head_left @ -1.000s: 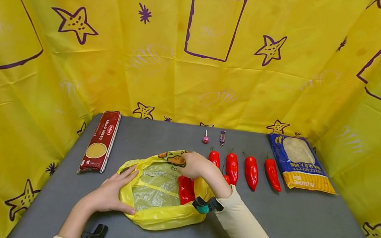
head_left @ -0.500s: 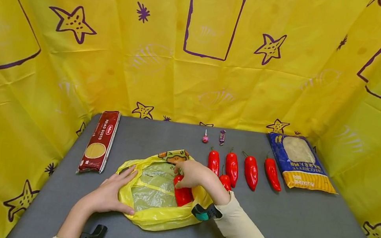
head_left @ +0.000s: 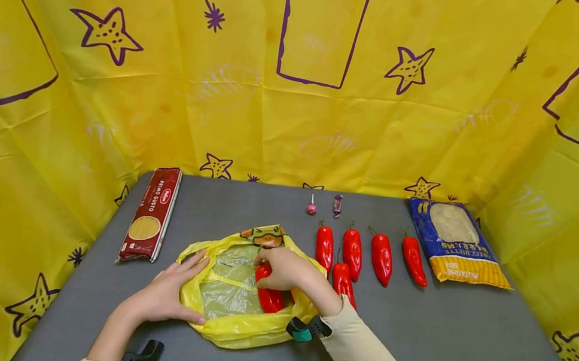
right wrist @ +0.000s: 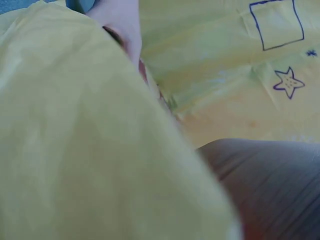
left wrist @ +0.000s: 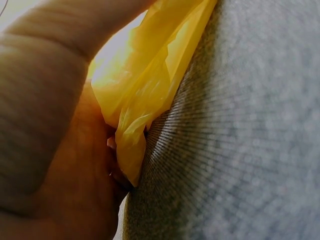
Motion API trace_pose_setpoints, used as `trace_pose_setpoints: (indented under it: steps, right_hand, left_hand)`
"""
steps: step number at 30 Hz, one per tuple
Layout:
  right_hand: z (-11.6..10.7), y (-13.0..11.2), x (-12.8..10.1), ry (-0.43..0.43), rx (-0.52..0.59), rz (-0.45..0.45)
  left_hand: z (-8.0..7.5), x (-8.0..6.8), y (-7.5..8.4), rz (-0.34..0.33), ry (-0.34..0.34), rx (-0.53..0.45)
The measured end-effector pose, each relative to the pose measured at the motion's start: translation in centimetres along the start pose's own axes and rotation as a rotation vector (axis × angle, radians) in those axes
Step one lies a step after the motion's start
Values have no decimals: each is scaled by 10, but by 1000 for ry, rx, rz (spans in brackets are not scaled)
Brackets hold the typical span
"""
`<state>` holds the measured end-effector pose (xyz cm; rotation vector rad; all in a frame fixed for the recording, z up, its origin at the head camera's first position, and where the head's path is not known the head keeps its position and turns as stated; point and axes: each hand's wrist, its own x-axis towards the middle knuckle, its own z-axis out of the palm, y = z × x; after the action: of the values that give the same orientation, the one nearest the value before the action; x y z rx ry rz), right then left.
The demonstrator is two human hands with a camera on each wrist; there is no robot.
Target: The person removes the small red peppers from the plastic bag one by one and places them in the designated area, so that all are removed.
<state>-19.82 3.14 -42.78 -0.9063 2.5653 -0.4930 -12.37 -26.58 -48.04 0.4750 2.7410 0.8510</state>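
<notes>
- Yellow plastic bag [head_left: 240,295]: lies near the table's middle, mouth spread wide and facing up, so things can go in from above.
- Left hand [head_left: 167,295]: fingers straight, pressing the bag's left rim flat on the grey table [head_left: 464,346], apparently to hold the mouth apart.
- Right hand [head_left: 284,269]: inside the bag's mouth, fingers curled round a red pepper [head_left: 267,292], which rests partly within the bag.
- Loose red peppers: one [head_left: 344,282] just right of the bag; four [head_left: 369,255] in a row beyond it.
- Spaghetti packet [head_left: 151,213]: far left.
- Blue pasta bag [head_left: 455,242]: far right.
- Two sweets [head_left: 325,206]: far edge, centre.
</notes>
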Motion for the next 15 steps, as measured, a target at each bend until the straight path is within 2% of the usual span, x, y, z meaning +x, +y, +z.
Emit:
trace_pose_setpoints:
  steps: [15]
  right_hand:
    - [-7, -1, 0, 94, 56, -75]
  left_hand:
    - [0, 1, -2, 15, 10, 20]
